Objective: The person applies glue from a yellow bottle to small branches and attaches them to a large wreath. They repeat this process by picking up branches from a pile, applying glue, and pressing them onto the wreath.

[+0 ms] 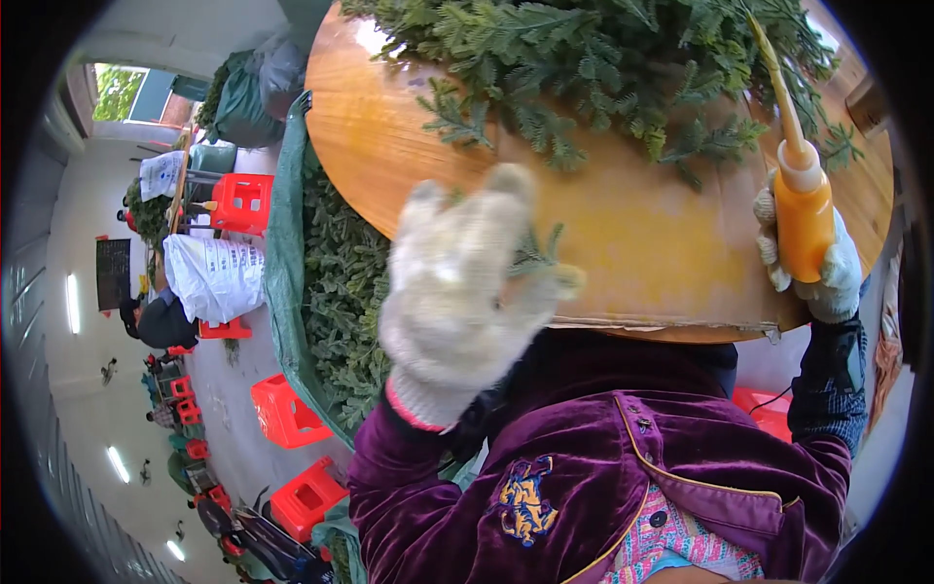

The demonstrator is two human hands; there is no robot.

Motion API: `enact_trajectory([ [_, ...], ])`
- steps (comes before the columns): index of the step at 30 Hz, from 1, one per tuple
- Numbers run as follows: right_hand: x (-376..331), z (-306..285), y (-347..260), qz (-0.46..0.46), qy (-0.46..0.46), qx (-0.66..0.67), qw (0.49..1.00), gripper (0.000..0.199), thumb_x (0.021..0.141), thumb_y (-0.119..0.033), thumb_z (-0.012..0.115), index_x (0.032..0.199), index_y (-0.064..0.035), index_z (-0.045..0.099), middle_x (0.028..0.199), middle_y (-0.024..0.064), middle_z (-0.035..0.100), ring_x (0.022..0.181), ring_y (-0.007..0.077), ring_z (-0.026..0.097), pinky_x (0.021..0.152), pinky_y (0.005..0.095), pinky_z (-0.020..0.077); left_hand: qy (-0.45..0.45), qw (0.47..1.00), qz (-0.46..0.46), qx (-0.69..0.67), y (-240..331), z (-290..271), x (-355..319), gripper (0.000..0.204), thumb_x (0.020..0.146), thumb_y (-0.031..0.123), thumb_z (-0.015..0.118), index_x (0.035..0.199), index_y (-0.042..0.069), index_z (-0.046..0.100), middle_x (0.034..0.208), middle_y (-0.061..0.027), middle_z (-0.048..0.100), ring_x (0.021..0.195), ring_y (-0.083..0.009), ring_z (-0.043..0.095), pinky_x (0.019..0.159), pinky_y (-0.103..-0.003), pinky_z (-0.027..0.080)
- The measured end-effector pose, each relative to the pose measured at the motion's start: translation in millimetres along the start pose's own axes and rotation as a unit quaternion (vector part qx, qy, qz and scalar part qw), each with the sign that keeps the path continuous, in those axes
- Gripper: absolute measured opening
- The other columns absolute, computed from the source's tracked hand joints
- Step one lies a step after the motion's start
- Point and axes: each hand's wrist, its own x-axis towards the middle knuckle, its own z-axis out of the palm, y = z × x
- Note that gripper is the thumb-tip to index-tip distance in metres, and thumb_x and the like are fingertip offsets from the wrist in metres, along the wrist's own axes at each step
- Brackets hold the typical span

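My left hand (455, 282), in a white knitted glove, hangs over the left part of the table edge, blurred by motion. Green needles of a fir sprig (537, 255) poke out between its thumb and fingers; the palm side is hidden. At the right, my right hand (839, 277), also gloved, is closed round an orange squeeze bottle (805, 219). The bottle stands upright, its long tapered nozzle pointing up and away. A large pile of green fir branches (584, 73) covers the far part of the table, some tips reaching onto the cardboard (662, 253).
The round wooden table (355, 136) carries the cardboard sheet. Left of it stands a green sack (287, 263) full of fir branches (341, 282). Red stools (292, 411), a white sack (214, 273) and people at other tables lie further left.
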Motion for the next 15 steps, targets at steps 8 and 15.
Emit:
enact_trajectory([
  [8,-6.0,14.0,-1.8,0.025,0.011,-0.042,0.999,0.121,0.057,-0.062,0.09,0.146,0.0038,0.04,0.114,0.0139,0.064,0.073,0.0176,0.067,0.051,0.0245,0.0543,-0.072,0.981,-0.175,0.041,-26.2,-8.0,-39.7,0.083,0.08,0.044,0.082,0.144,0.001,0.052,0.139,-0.0176,0.061,0.121,-0.0418,0.057,0.113,-0.055,0.033],
  [15,-6.9,13.2,-3.1,0.04,0.024,-0.1,0.994,0.124,0.053,-0.067,0.088,0.147,0.0014,0.043,0.11,0.0128,0.067,0.073,0.0164,0.068,0.051,0.0241,0.0537,-0.112,0.97,-0.167,0.134,-22.7,6.4,-21.0,0.091,0.073,0.034,0.089,0.146,-0.002,0.048,0.147,-0.0201,0.054,0.129,-0.0464,0.05,0.113,-0.053,0.038],
])
